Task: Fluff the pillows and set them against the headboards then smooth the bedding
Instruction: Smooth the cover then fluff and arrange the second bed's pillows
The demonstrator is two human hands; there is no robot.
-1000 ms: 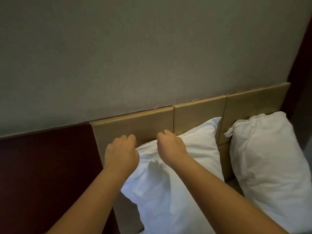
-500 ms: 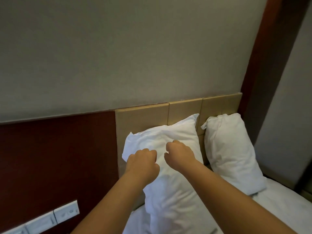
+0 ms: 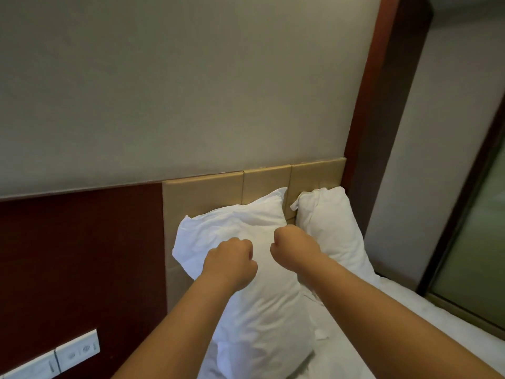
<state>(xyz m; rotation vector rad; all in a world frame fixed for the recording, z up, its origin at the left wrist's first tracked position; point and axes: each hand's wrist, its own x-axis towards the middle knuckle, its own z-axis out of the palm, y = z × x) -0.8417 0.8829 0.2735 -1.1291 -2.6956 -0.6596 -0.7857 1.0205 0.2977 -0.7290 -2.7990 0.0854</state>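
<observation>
Bedding (image 3: 410,337): white, rumpled, fills the near right corner. Headboard (image 3: 202,198): tan, padded, three panels side by side along the far edge of the bed. Left pillow (image 3: 262,310): white and creased, stands on end on the bedding with its top leaning against the left and middle panels. Right pillow (image 3: 330,231): white and smaller in view, propped against the right panel just beside the left one; the right forearm hides where they meet. Left hand (image 3: 231,259) and right hand (image 3: 296,248): both curled into fists, side by side and slightly apart, over the upper face of the left pillow. Contact with the cloth cannot be confirmed. Switch plates (image 3: 76,351): white, near left.
</observation>
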